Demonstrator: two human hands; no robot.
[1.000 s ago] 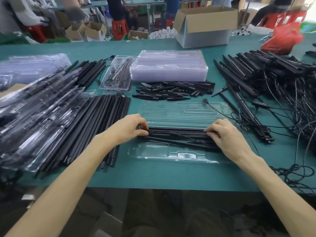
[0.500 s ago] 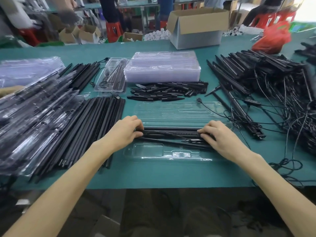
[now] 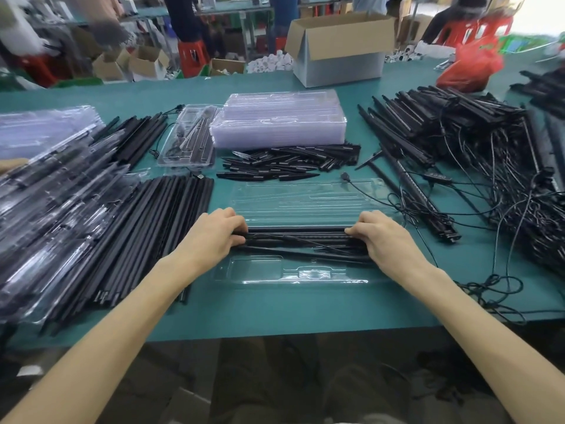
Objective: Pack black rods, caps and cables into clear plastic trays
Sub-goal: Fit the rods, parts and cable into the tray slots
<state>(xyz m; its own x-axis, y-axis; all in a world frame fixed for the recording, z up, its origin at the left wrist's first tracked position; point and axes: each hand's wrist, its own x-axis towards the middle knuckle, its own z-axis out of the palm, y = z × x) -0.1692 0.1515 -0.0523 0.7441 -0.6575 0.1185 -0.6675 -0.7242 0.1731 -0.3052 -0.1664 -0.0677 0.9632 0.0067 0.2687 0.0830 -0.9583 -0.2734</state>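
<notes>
In the head view, your left hand (image 3: 214, 240) and right hand (image 3: 382, 240) each curl round one end of the black rods (image 3: 296, 237) lying in the clear tray (image 3: 260, 272). The rods look stiff, light and slick, so grip them at both ends.

The left hand (image 3: 211, 240) and the right hand (image 3: 388, 240) curl over the two ends of the black rods (image 3: 296, 240), so those ends and the fingertips are hidden. The filled trays (image 3: 46, 209) run off the left edge and the tangled cables (image 3: 519, 194) off the right. The red bag (image 3: 470, 65) is blurred.
</notes>
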